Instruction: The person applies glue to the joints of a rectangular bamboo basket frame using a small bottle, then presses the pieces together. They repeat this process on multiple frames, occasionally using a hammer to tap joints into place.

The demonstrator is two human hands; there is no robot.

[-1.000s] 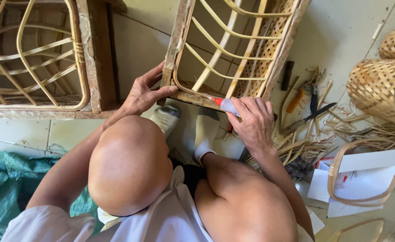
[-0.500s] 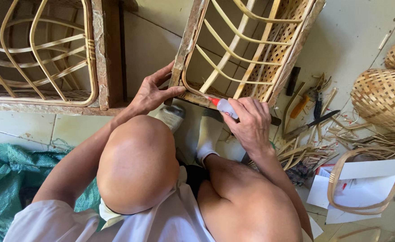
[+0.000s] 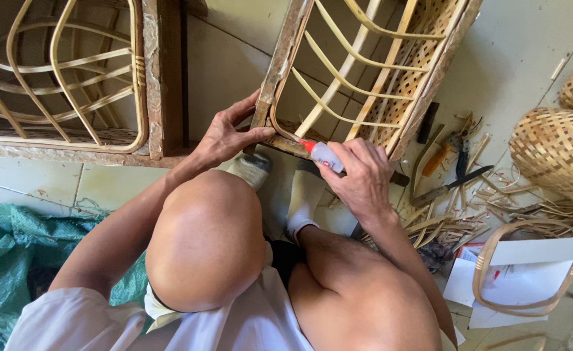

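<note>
A wooden frame (image 3: 285, 49) with curved rattan bars and a woven cane back stands tilted in front of me. My left hand (image 3: 225, 136) grips its lower left corner, thumb pressed on the bent rattan strip. My right hand (image 3: 364, 175) holds a small white glue bottle (image 3: 325, 156) with a red nozzle, whose tip touches the bottom rail of the frame. My bare knees and white-socked feet (image 3: 303, 195) sit below the frame.
A second rattan frame (image 3: 72, 84) lies at the left. A green woven sack (image 3: 7, 247) is at lower left. At the right lie woven baskets (image 3: 553, 149), a rattan hoop (image 3: 527, 270) on white papers, a knife (image 3: 452, 185), pliers and cane offcuts on the tiled floor.
The view has shifted slightly, so the frames sit further right. My hands stay at the frame's bottom corner, with the glue nozzle still at the rail.
</note>
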